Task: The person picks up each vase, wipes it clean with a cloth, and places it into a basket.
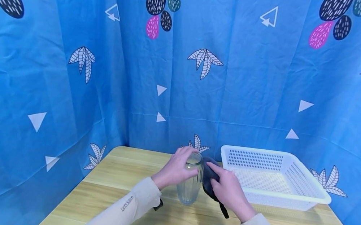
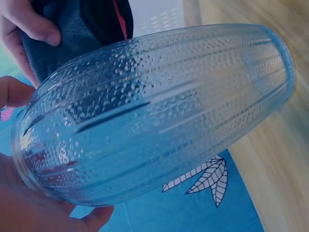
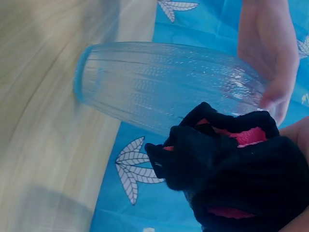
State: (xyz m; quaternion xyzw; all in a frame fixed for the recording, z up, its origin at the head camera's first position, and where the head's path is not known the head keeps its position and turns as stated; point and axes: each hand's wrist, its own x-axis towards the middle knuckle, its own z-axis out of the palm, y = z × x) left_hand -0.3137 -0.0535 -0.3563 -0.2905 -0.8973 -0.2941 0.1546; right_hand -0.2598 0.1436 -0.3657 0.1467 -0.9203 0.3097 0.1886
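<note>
A clear ribbed glass vase (image 1: 188,189) stands upright over the wooden table, its dimpled side filling the left wrist view. My left hand (image 1: 178,166) grips it around the neck, thumb on the near side and fingers behind. Bunched in my right hand (image 1: 230,189) is a black cloth item (image 3: 241,169) with a pink lining and a dangling strap. This cloth lies right alongside the vase's upper right side, overlapping it in the right wrist view. The right index finger stretches along the cloth toward the vase rim.
A white perforated plastic basket (image 1: 290,196) sits on the right of the wooden table (image 1: 101,191), just beyond my right hand. Blue patterned curtains (image 1: 194,99) enclose the table at the back and both sides.
</note>
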